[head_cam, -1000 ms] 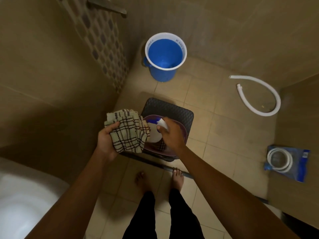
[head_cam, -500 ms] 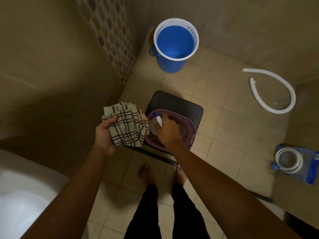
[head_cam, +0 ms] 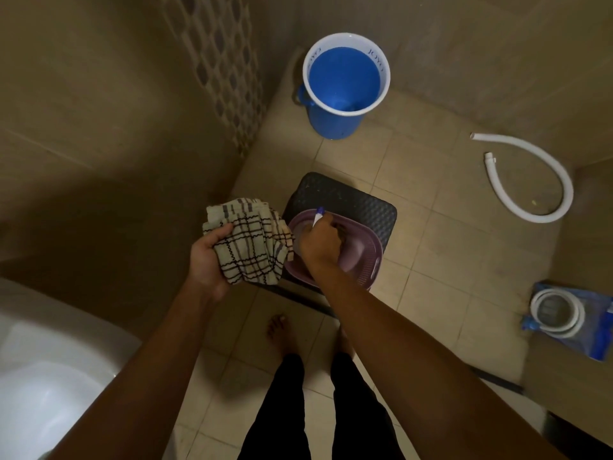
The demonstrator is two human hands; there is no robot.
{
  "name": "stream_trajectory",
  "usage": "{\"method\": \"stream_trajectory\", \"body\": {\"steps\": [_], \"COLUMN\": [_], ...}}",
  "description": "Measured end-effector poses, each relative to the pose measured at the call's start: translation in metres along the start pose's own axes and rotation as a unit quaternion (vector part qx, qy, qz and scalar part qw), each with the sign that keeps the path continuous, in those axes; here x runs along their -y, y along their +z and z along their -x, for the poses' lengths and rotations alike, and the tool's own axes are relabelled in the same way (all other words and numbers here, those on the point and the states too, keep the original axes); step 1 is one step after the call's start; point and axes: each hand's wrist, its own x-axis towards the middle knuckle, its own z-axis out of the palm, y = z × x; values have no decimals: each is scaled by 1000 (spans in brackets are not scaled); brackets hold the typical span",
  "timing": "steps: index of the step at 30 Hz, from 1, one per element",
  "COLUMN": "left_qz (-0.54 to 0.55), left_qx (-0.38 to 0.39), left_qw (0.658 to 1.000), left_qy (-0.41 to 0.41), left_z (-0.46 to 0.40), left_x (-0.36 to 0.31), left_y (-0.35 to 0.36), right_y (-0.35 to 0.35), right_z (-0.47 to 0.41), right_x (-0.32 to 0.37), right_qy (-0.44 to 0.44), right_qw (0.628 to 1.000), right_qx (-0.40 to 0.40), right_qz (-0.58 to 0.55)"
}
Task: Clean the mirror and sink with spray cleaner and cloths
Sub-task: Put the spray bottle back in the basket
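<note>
My left hand (head_cam: 207, 258) grips a bunched cream cloth with dark checks (head_cam: 250, 242), held just left of a purple basket (head_cam: 363, 260). That basket sits on a black plastic stool (head_cam: 348, 197). My right hand (head_cam: 320, 242) reaches down into the basket and its fingers curl round a spray bottle; only the white and blue nozzle (head_cam: 318, 216) shows above the knuckles. The white sink (head_cam: 49, 370) fills the bottom left corner. The mirror is out of view.
A blue bucket (head_cam: 345, 84) with a white rim stands by the far wall. A white corrugated hose (head_cam: 530, 177) curls on the tiled floor at right. A packaged coiled hose (head_cam: 564, 317) lies at the right edge. My bare feet (head_cam: 282, 330) stand before the stool.
My right hand has sunk lower into the basket with the spray bottle, so less of the bottle shows. The left hand keeps holding the cloth beside it.
</note>
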Motion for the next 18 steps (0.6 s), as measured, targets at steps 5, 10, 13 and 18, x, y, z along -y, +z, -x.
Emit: {"method": "stream_trajectory", "body": {"steps": [5, 10, 13, 18], "left_qz": [1, -2, 0, -11], "left_qx": [10, 17, 52, 104], "left_qw": [1000, 1000, 999, 994], "left_qy": [1, 9, 13, 30], "left_z": [8, 29, 51, 90], "left_x": [-2, -12, -19, -30], "left_y": [2, 13, 25, 41], "right_y": [-10, -42, -61, -95], "right_z": [2, 26, 50, 84], "right_x": [-7, -11, 1, 31], "right_qy": [25, -102, -175, -64], "right_qw": [997, 989, 971, 842], "right_qx": [39, -58, -47, 268], "right_qz": [-67, -94, -158, -463]}}
